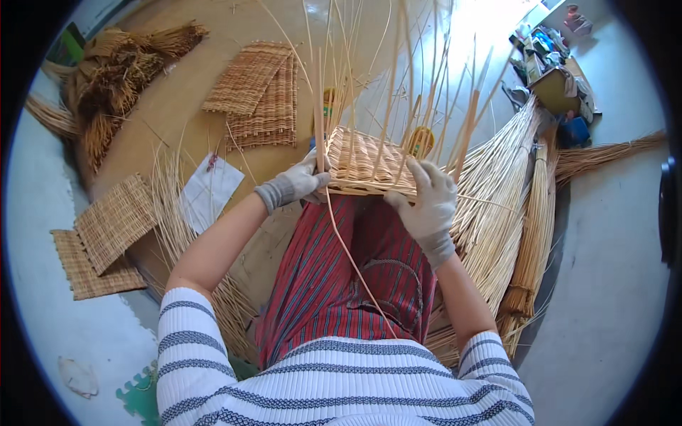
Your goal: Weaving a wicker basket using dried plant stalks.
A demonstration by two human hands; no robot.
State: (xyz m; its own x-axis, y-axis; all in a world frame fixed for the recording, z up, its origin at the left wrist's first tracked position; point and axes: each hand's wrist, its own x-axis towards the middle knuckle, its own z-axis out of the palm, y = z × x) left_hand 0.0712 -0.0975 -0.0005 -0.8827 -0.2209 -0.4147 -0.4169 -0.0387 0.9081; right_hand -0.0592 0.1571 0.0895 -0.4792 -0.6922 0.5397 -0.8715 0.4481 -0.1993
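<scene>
A partly woven wicker basket (373, 157) is held above my lap, its tall loose stakes standing up from its edges. My left hand (302, 181), in a white glove with a grey cuff, is closed round its left near corner. From that corner a long thin weaving strand (344, 245) droops down to my lap. At the right near edge, my gloved right hand (432, 206) grips the basket with thumb below and fingers above. The undersides of both grips are partly hidden.
Woven mats (259, 92) lie on the floor ahead, and more mats (114, 227) at the left. Bundles of pale canes (490, 192) spread to my right. A brown heap of fibre (117, 78) stands far left. White paper (212, 190) lies near my left arm.
</scene>
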